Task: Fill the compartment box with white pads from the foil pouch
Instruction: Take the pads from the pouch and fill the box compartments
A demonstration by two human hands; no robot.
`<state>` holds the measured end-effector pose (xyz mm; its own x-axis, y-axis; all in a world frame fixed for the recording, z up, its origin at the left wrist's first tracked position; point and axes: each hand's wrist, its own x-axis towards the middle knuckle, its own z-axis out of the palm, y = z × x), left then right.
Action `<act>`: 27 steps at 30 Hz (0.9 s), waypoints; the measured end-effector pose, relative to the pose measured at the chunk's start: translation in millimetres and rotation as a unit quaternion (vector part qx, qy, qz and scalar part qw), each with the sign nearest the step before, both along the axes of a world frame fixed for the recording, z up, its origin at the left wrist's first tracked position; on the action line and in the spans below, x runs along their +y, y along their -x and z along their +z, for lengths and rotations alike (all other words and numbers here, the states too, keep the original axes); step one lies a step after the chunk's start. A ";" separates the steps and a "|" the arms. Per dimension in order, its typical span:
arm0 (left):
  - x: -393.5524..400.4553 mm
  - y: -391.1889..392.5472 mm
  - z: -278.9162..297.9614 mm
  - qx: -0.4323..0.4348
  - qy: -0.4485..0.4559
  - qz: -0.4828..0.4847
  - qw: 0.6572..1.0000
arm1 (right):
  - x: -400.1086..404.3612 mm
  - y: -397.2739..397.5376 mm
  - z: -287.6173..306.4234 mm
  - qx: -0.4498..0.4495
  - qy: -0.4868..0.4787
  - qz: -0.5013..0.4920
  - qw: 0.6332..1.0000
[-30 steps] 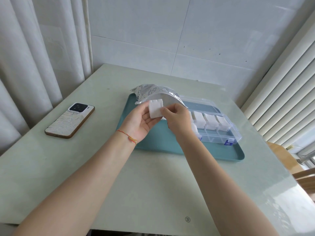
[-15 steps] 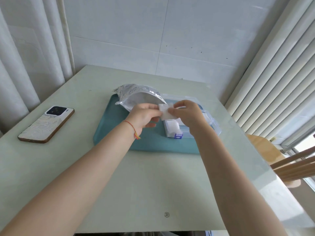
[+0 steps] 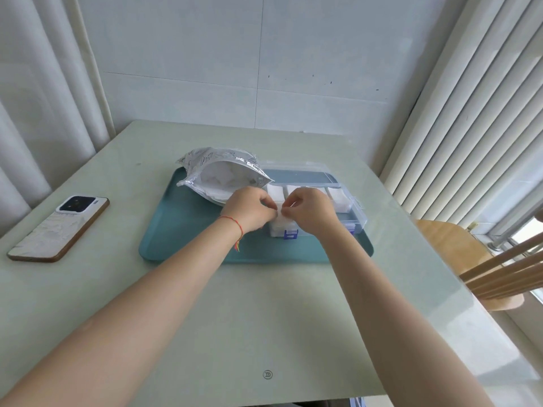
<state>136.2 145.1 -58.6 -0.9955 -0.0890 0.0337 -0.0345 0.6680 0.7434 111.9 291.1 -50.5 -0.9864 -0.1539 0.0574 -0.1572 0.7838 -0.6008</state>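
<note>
Small round mark (image 3: 267, 374) with a double-D-like sign printed near the near edge of the desk (image 3: 205, 333). Faint dark print on the far left face of the foil pouch (image 3: 205, 160), too blurred to read. No other readable text, number or label.

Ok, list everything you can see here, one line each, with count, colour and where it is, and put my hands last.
table: one, pale green, under everything.
tray: one, teal, mid-table.
foil pouch: one, silver, open, on the tray's far left part.
compartment box: one, clear with blue latches, lid open, on the tray's right part.
white pads: several, white, in the box compartments.
phone: one, white back, left on the table.
chair: one, wooden, right of the table.
left hand: fingers pinching at a pad over the box.
right hand: fingers likewise.
</note>
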 end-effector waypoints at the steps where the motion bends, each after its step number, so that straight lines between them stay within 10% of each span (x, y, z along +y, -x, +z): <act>1: -0.2 1.6 1.6 0.000 0.025 -0.004 1.000 | -1.8 0.7 -0.2 0.002 -0.019 0.004 1.000; 10: 11.0 6.1 15.6 -0.009 0.257 -0.041 0.965 | -3.7 9.9 12.7 -0.022 -0.167 0.024 0.985; 17: -38.0 -18.0 -2.1 0.149 0.061 0.123 0.979 | -45.9 4.3 18.5 0.100 -0.004 0.056 0.993; 22: -84.4 -27.1 -7.2 0.050 0.008 0.207 0.977 | -95.5 7.9 16.0 0.077 -0.044 0.114 0.990; 27: -100.0 -21.1 -11.3 -0.090 -0.324 0.165 0.927 | -125.9 20.5 16.4 0.024 -0.171 0.172 0.970</act>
